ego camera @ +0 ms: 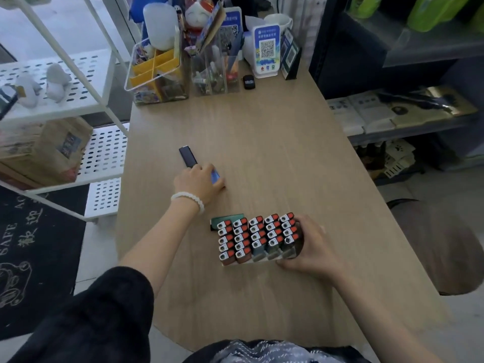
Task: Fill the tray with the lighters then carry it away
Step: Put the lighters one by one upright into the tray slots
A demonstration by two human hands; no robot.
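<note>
- Tray: pale, low, on the wooden table, held at its right end by the right hand. Holds upright lighters in five columns.
- Lighters in tray: red-orange caps and metal tops facing up, packed touching one another. The two columns farthest from the right hand look full; the three nearer ones show a bare slot at the near end.
- Right hand: fingers curled round the tray's right side, thumb at its near corner, fingertips against the last column of lighters.
- Green lighter: lying flat on the table, touching the tray's far left corner, on the side away from the right hand.
- Left hand: reached out over the table, well beyond the tray, fingers curled round a blue lighter whose end shows past the knuckles. White bead bracelet on the wrist.
- Dark lighter: flat on the table, just beyond the left hand's fingertips; whether they touch cannot be told.
- Far edge of table: clear organiser with yellow dividers, QR code stand.
</note>
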